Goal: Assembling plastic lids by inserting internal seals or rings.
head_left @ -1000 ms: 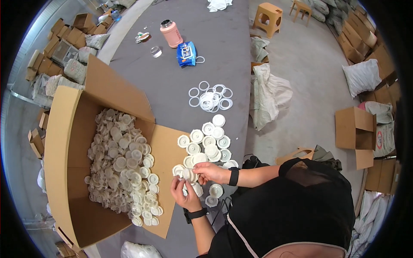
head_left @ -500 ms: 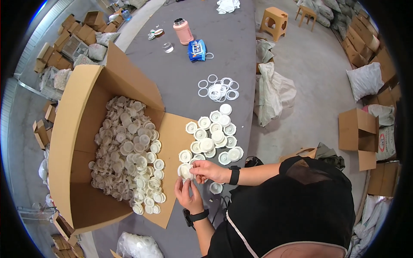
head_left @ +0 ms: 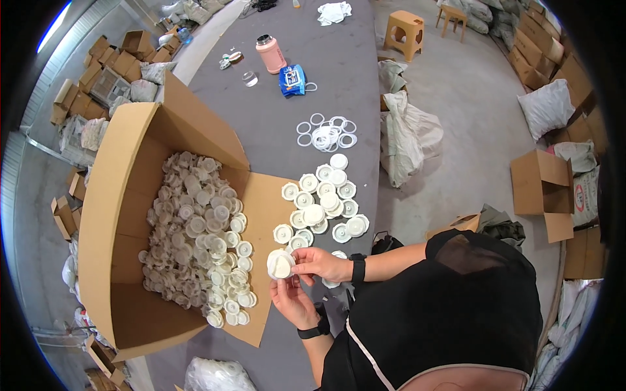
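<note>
Near the front edge of the box flap, my right hand (head_left: 321, 264) pinches a round white plastic cap (head_left: 280, 264) by its near side. My left hand (head_left: 295, 302) has its fingertips closed against the lower edge of the same cap. Part of the cap is hidden by my fingers. Several white scalloped caps (head_left: 313, 214) lie on the grey table just beyond my hands, some stacked on others. Farther off is a loose pile of thin white rings (head_left: 325, 137).
A large cardboard box (head_left: 124, 215) lies open toward me at left, heaped with white translucent caps (head_left: 195, 228). On the table's far part are a pink bottle (head_left: 271, 55), a blue packet (head_left: 293, 80) and a small clear cup (head_left: 250, 79). A clear plastic bag (head_left: 218, 375) sits at the lower left.
The cap has tilted in my fingers and shows a smooth pale face. My left hand has shifted slightly down and right. The whole view has shifted a little.
</note>
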